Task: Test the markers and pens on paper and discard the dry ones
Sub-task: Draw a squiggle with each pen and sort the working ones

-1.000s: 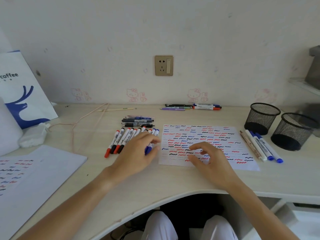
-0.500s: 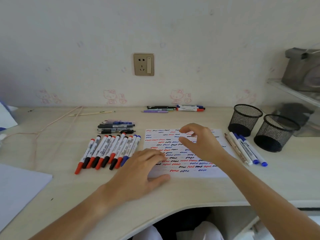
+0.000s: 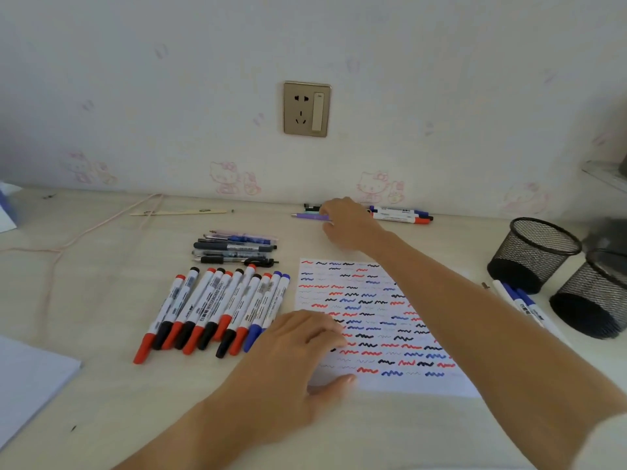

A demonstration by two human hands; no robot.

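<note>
Two hands are out: the right hand (image 3: 349,223) reaches over the purple pen (image 3: 310,217), grip hidden. Left hand (image 3: 298,361) lies flat on the paper (image 3: 390,320). Light, stiff, smooth; pinch it mid-barrel.

A home bedroom desk (image 3: 101,300) against cartoon-cat wallpaper (image 3: 234,178).

The right hand (image 3: 349,222) reaches to the back of the desk (image 3: 101,300) and touches a purple pen (image 3: 310,216) by the wall. The left hand (image 3: 298,354) rests flat on the paper (image 3: 369,320), which is full of red, blue and black squiggles. A row of markers (image 3: 217,310) lies just beside it. Two black mesh cups (image 3: 563,273) stand on the right.
</note>
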